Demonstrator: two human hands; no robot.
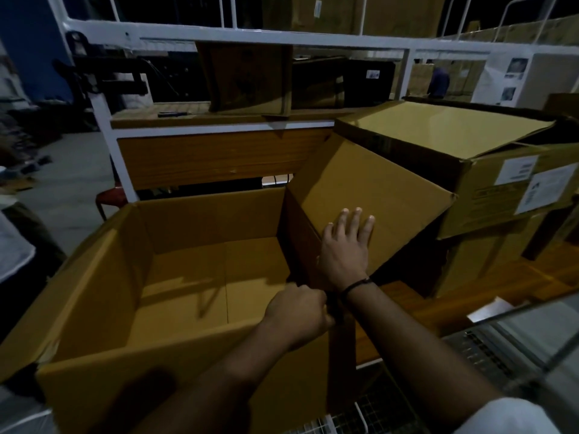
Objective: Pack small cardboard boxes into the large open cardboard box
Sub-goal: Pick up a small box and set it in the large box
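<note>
Box (200, 214): large, open, in front of the wooden counter (219, 158), right flap (369, 183) raised.
Right hand (344, 249): fingers straight, spread flat on that flap.
Left hand (297, 308): curled round the near-right rim.

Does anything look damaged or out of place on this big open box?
Only minor wear. The right flap under your flat right hand is crumpled at its far corner, and the left flap's near edge looks frayed. Your left hand grips the large box's corner.
</note>
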